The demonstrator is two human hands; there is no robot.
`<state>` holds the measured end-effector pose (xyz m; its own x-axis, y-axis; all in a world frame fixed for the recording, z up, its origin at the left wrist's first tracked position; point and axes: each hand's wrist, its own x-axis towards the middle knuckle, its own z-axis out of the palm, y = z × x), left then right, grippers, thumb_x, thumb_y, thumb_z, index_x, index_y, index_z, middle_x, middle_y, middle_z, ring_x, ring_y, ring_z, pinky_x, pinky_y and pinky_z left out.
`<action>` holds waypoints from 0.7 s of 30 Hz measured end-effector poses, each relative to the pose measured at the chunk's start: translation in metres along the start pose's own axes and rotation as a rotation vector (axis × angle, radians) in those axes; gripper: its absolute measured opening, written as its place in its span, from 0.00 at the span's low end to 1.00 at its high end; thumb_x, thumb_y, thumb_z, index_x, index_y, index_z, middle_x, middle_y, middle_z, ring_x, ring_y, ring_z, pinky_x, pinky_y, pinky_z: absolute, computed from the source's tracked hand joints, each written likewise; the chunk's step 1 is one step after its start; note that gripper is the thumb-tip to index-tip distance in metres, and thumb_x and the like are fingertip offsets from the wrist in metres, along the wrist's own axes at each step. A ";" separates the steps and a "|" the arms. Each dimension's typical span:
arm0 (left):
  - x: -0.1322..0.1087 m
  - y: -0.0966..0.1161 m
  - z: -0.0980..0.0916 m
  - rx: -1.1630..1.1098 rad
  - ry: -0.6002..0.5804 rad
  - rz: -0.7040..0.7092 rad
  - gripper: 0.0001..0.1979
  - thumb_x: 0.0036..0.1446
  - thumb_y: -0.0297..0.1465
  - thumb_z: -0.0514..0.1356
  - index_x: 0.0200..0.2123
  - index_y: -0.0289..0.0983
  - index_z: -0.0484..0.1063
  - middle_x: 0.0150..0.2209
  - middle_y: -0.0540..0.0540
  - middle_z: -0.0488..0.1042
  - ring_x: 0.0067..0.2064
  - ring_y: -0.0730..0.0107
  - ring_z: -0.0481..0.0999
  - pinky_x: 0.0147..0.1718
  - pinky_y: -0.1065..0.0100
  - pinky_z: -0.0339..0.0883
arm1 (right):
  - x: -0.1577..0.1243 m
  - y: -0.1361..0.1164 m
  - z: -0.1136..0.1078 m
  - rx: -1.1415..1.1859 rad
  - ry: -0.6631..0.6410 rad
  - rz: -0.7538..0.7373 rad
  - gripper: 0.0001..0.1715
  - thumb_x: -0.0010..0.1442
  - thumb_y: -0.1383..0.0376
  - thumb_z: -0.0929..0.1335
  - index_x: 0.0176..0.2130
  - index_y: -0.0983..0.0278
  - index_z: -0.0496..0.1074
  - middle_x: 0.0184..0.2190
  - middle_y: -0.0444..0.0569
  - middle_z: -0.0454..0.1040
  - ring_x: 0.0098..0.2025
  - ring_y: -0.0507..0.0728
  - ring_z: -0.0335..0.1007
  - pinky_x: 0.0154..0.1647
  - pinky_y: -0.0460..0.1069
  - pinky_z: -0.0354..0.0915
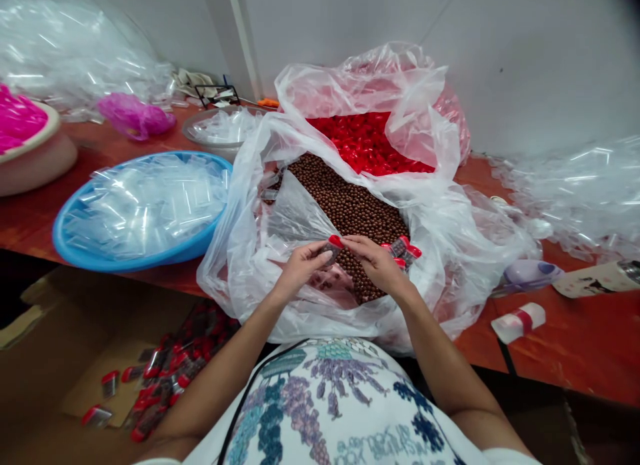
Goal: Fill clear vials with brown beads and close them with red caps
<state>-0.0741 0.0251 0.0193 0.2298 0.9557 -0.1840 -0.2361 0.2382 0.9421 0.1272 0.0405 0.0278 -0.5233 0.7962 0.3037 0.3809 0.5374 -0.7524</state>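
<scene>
Head: container (331, 249) above beads (350, 198) in bag (435, 245)

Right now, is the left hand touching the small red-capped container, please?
Touching. The head view shows the left hand gripping the red-capped container, thumb against its body.

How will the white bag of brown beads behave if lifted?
The bag is likely floppy: its thin film creases. Probably heavy, given the many brown beads inside. Those look round, so they may roll out if it tips.
</scene>
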 end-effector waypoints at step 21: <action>-0.002 -0.010 0.012 -0.019 -0.039 -0.025 0.20 0.48 0.37 0.66 0.44 0.36 0.76 0.36 0.47 0.77 0.34 0.69 0.75 0.33 0.72 0.67 | -0.013 0.004 0.032 -0.205 0.201 -0.015 0.33 0.53 0.56 0.72 0.53 0.64 0.63 0.45 0.56 0.70 0.47 0.62 0.67 0.48 0.56 0.65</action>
<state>-0.0610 0.0186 0.0137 0.2728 0.9419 -0.1961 -0.2476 0.2657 0.9317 0.1114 0.0240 0.0022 -0.3767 0.8157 0.4390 0.5308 0.5785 -0.6194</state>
